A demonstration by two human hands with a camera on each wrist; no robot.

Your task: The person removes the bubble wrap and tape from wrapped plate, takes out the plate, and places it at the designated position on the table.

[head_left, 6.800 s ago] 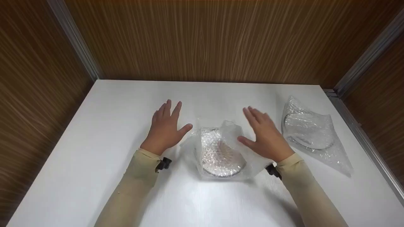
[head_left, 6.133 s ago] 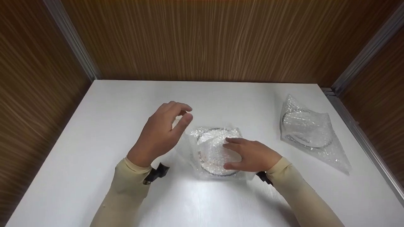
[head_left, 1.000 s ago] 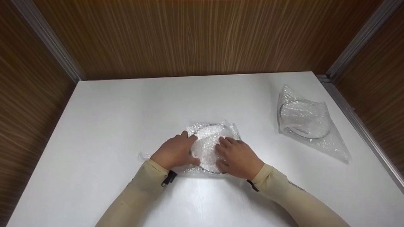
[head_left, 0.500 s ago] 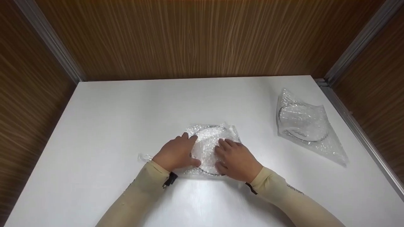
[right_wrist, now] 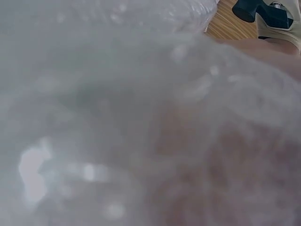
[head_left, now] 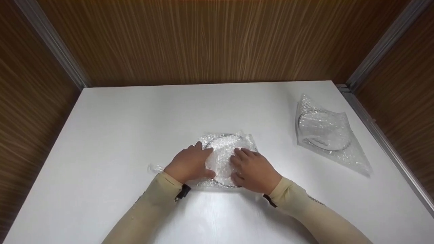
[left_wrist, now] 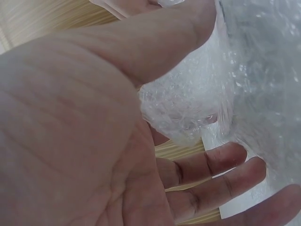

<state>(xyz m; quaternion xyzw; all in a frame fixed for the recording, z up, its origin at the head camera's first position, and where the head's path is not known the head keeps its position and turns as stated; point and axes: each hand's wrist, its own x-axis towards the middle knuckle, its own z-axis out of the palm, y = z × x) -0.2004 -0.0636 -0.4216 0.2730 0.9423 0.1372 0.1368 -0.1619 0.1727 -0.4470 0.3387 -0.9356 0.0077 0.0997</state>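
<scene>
A round, dark-rimmed plate wrapped in clear bubble wrap (head_left: pixel 222 157) lies flat on the white table, between both hands. My left hand (head_left: pixel 188 164) holds its left side, thumb toward me and fingers on the far side. In the left wrist view, crinkled wrap fills the space by the thumb and bent fingers (left_wrist: pixel 230 181). My right hand (head_left: pixel 256 171) grips the right side with fingers curled over the top. Bubble wrap (right_wrist: pixel 94 94) blurs most of the right wrist view, and the right fingers show only dimly through it.
A second bubble-wrapped round plate (head_left: pixel 325 130) lies at the right of the table (head_left: pixel 118 135), its wrap tapering to a point toward me. A loose end of wrap (head_left: pixel 156 168) pokes out beside the left wrist. Wood-grain panels (head_left: pixel 203 40) enclose the table's back and sides.
Several seconds ago both hands were raised open, with a loose flap of wrap by the right hand. Now the wrap lies folded over and both hands hold it. Over the last second they stay still.
</scene>
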